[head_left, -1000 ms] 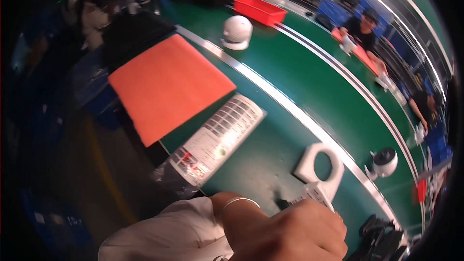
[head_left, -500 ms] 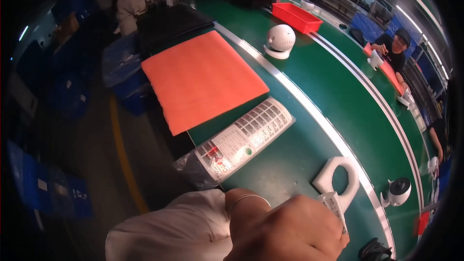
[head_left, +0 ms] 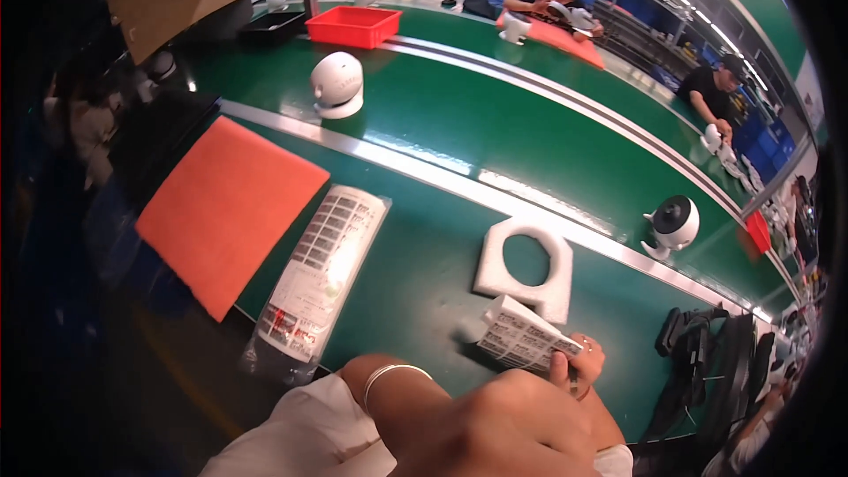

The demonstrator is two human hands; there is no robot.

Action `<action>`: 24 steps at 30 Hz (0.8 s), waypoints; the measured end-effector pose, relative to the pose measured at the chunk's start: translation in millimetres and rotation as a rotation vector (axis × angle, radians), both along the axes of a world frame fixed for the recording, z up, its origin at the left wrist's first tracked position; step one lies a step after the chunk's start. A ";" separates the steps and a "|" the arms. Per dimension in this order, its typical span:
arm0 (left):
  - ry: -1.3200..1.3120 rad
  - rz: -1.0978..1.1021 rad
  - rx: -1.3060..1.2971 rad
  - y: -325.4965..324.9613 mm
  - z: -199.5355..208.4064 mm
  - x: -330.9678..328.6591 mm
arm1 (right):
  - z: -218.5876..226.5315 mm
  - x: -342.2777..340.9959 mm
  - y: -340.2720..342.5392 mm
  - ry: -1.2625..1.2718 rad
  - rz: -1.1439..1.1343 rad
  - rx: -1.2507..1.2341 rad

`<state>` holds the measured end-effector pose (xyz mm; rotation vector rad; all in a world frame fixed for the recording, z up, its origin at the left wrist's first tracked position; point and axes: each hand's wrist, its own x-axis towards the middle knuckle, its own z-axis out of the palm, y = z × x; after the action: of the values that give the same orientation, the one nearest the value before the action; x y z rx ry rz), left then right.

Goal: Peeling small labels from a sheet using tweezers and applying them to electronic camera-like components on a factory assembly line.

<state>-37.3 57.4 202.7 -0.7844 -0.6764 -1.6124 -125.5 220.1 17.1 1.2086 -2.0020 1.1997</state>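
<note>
My right hand (head_left: 587, 362), with a ring on a finger, grips the right end of a folded white label sheet (head_left: 521, 336) printed with rows of small dark blocks. Close in front of the camera, my left hand (head_left: 508, 424) shows its back and bent knuckles; its curled fingers, and whatever they hold, are hidden. A bracelet circles the left wrist. Just beyond the sheet lies a white foam piece (head_left: 490, 269) with a round hole. To the left, a clear plastic sleeve (head_left: 309, 287) holds more printed label sheets.
An orange mat (head_left: 234, 203) lies at the left. Beyond a metal strip, a green belt carries two white rounded cameras (head_left: 337, 84) (head_left: 676, 219). A red bin (head_left: 353, 26) stands farther back. Black straps or cables (head_left: 693, 358) lie at the right. Other people work across the belt.
My view has swung to the right, so things appear farther left. The label sheet's printed face and my right hand now show clearly; the foam piece lies beyond them.
</note>
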 end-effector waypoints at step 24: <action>-0.446 0.303 -0.730 -149.7 -2.3 -8.4 | 96.4 -29.6 -58.0 -0.232 0.170 -0.663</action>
<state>-45.7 -92.3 200.4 -0.7788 -1.6795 -1.2554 -155.1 162.1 113.5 0.9336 -1.4560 1.9586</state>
